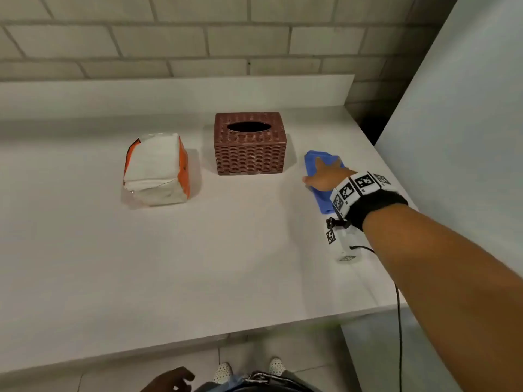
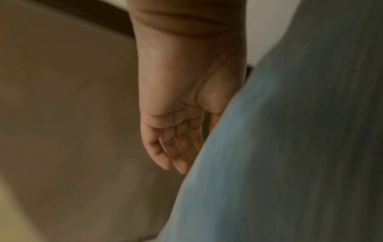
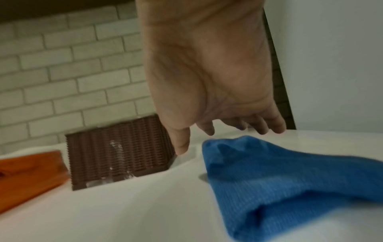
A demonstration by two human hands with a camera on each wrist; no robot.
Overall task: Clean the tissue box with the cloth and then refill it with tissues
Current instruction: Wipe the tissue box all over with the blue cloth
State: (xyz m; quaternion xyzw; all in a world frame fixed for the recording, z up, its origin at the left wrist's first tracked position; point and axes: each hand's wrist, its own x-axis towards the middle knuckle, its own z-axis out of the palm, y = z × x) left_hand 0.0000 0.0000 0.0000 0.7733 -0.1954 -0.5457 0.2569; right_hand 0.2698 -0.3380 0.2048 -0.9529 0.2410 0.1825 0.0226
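From the head view, the right hand (image 1: 325,176) is seen spread over the blue cloth (image 1: 314,162) beside the brown tissue box (image 1: 250,145), with the tissue pack (image 1: 155,169) further left on the counter (image 1: 198,264). At the left wrist, the left hand (image 2: 182,117) is shown hanging loosely and empty beside the trouser leg (image 2: 290,147). At the right wrist, the fingers (image 3: 277,126) are seen uncurled just above the cloth, so picking it up is judged the step in hand, and a closing grasp is called for next.

Right hand (image 3: 209,78) outstretched, fingers (image 3: 277,124) spread, left hand (image 2: 182,104) hanging relaxed

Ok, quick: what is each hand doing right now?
Left hand: open, holding nothing, hanging beside the leg.
Right hand: open, fingers spread above the blue cloth, not gripping it.
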